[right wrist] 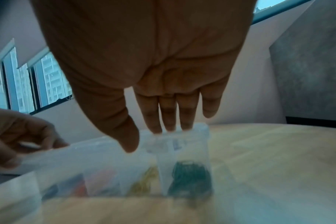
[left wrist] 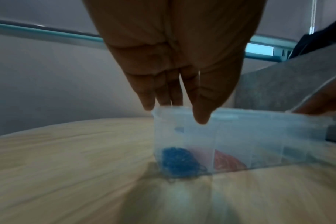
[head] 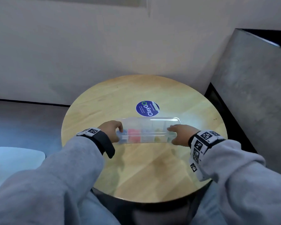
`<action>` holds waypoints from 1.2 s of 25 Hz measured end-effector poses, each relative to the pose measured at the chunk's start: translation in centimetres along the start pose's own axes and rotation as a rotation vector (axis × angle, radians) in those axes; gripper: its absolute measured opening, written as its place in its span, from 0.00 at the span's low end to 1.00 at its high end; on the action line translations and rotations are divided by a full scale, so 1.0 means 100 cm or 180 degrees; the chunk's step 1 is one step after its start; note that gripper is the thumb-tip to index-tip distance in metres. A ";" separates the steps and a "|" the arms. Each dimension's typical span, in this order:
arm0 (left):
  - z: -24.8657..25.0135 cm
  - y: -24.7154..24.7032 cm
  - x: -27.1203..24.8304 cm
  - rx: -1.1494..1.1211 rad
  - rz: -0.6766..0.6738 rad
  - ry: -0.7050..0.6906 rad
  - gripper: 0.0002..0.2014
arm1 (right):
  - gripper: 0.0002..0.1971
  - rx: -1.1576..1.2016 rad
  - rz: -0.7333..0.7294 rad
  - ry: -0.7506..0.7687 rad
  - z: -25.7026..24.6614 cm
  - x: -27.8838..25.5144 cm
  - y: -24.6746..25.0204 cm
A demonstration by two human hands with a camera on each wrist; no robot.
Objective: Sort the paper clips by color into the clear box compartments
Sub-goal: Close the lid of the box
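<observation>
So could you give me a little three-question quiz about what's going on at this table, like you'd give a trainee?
1. True or false: the left hand and the right hand each hold one end of the clear box.
2. Which colour of paper clips lies in the end compartment by the left hand? A) blue B) yellow C) white
3. Fill in: the round blue sticker lies on the wooden table, on the ___ side of the box from the person.

Key: 1 true; 2 A, the blue clips; 3 far.
</observation>
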State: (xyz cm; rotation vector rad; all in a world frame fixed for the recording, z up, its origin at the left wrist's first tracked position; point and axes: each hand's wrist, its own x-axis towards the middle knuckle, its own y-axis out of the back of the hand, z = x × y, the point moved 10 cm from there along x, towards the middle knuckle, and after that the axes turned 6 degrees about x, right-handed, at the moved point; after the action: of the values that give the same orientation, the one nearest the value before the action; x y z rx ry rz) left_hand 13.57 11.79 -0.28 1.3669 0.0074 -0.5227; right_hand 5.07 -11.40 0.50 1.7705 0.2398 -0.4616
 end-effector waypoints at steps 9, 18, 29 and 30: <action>0.007 -0.010 0.002 0.0630 -0.0036 -0.0118 0.28 | 0.28 -0.0500 0.0001 0.0261 -0.007 -0.006 -0.010; 0.009 -0.009 0.015 0.0569 0.0098 -0.0004 0.25 | 0.21 0.0158 0.0258 0.0260 0.008 0.007 -0.004; 0.012 -0.003 0.011 0.0742 0.0363 0.0001 0.19 | 0.22 0.0190 0.0638 -0.0096 0.013 0.003 -0.003; 0.012 -0.001 0.011 0.0723 0.0372 0.0017 0.19 | 0.22 0.0181 0.0633 -0.0113 0.014 0.005 -0.003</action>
State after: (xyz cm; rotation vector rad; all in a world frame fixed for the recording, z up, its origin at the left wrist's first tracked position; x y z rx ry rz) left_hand 14.16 10.25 -0.44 1.5798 -0.1302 -0.4311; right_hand 5.14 -12.70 -0.25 1.8187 0.0248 -0.3592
